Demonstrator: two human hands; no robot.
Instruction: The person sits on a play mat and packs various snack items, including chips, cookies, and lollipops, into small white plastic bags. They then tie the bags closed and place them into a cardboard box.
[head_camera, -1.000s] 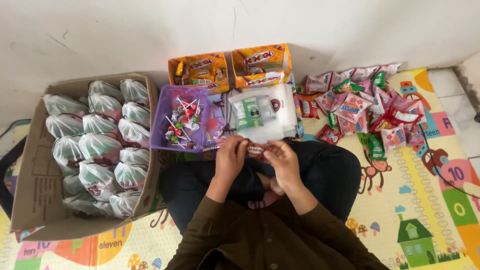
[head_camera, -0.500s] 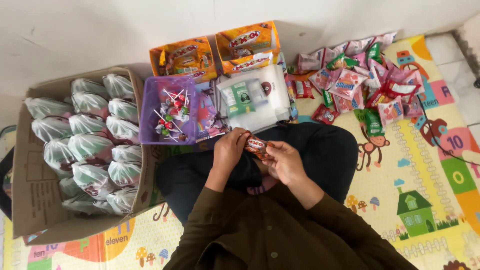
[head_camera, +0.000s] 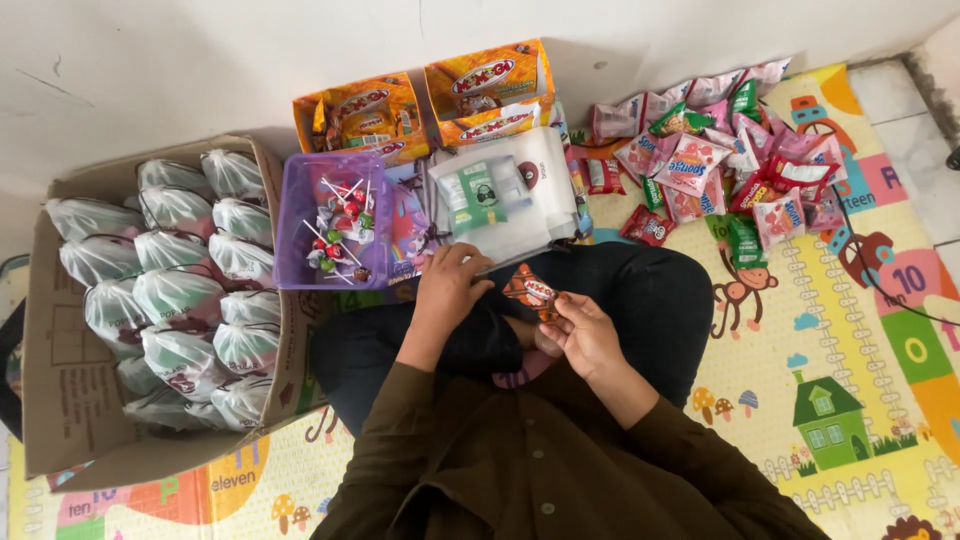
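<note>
The right hand (head_camera: 585, 335) is pinching a small orange snack packet (head_camera: 531, 290) between thumb and fingertips, holding it over the lap of the person sitting cross-legged in dark trousers, while the left hand (head_camera: 450, 290) is resting with fingers curled at the near edge of a stack of clear plastic bags (head_camera: 510, 195). A purple tub of lollipops (head_camera: 338, 222) is sitting just left of that stack, with a cardboard box of tied, filled bags (head_camera: 160, 290) further left, two orange display cartons (head_camera: 430, 105) behind, and loose candy packets (head_camera: 720, 160) lying scattered on the play mat (head_camera: 880, 330) to the right.
</note>
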